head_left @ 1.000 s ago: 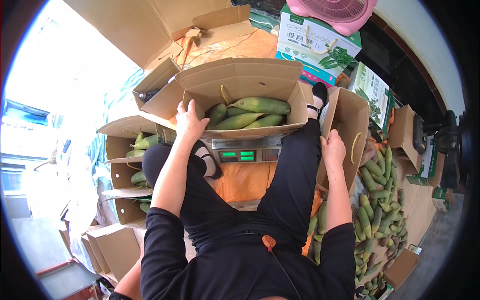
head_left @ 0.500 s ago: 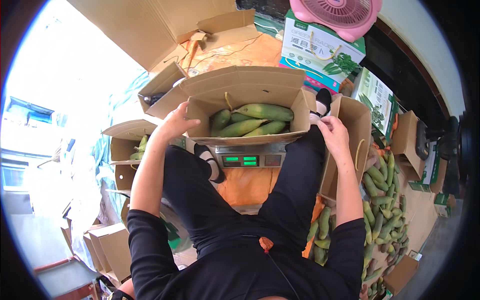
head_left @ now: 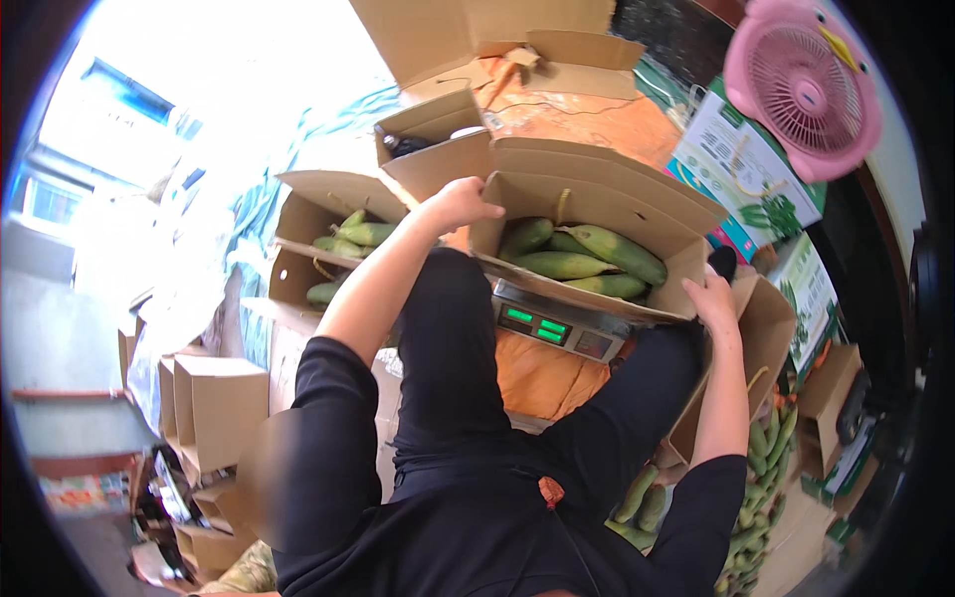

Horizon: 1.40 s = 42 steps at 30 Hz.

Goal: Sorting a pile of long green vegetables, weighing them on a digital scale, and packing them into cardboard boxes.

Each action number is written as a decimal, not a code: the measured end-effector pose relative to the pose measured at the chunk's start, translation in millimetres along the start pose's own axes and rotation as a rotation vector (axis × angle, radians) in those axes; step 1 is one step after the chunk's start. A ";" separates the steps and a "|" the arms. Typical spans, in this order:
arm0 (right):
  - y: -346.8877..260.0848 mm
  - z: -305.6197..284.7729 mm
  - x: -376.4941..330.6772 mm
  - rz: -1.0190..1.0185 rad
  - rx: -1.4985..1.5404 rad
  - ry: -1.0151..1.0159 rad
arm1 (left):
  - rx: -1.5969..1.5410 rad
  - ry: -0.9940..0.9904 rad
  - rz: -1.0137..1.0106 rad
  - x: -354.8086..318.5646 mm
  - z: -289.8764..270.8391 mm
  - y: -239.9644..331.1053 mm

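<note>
An open cardboard box (head_left: 517,204) stands on a weighing scale (head_left: 557,323) with a lit green display, between my knees. Several green radishes (head_left: 562,266) lie inside it, and a yellow cord loop (head_left: 563,204) sticks up at its back wall. At the box's left end, my left hand (head_left: 465,204) grips the wall, thumb over the rim. My right hand (head_left: 712,300) holds the opposite end near the front corner, its fingers bent at the edge. The undersides of both grips are hidden.
Left of me stand open boxes with radishes (head_left: 366,235) and folded cartons (head_left: 221,403). A tall open box (head_left: 766,323) leans by my right knee, beside a large radish pile (head_left: 761,517). Printed gift boxes (head_left: 751,164) and a pink fan (head_left: 804,95) stand at the back right.
The view has swung left, so the scene sits further right and tilted. My left hand has closed on the box's left end, and my right hand has come to its right end.
</note>
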State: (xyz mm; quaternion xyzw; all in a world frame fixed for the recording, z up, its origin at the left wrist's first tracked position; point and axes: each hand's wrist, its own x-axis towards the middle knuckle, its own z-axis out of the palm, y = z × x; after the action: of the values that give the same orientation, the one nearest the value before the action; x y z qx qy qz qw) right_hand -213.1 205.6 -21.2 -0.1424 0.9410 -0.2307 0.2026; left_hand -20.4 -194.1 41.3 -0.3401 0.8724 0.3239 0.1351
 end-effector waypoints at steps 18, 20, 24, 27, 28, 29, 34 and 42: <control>-27.3 -9.8 10.1 -0.023 0.014 -0.029 | 0.261 0.051 -0.047 5.7 20.2 -34.2; -41.3 -14.5 13.7 -0.021 0.049 -0.040 | 0.235 0.105 0.019 15.5 16.1 -49.6; -51.5 -28.3 32.6 -0.117 0.102 0.008 | 0.148 -0.011 0.046 -5.6 -37.7 -31.2; -124.8 -55.8 -3.7 -0.120 0.291 -0.027 | 0.190 0.145 0.056 -59.8 -86.3 -29.5; -139.8 -62.1 -9.6 -0.204 0.266 -0.005 | 0.217 0.138 0.079 -77.0 -102.0 -31.7; -154.9 -68.8 -16.7 -0.286 0.239 0.023 | 0.144 0.214 0.048 -88.0 -110.6 -41.1; -244.0 -86.6 -60.9 -0.505 0.253 -0.090 | 0.305 0.497 0.131 -170.5 -157.3 -105.7; -374.6 -54.3 -150.9 -0.814 0.403 -0.401 | -0.320 0.681 -0.267 -360.7 -235.9 -158.8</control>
State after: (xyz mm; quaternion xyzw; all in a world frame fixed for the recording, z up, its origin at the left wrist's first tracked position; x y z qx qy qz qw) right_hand -39.6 -39.0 254.7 -0.4981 0.6880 -0.4364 0.2967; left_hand 348.2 -255.3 308.4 -0.5553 0.7538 0.3041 -0.1757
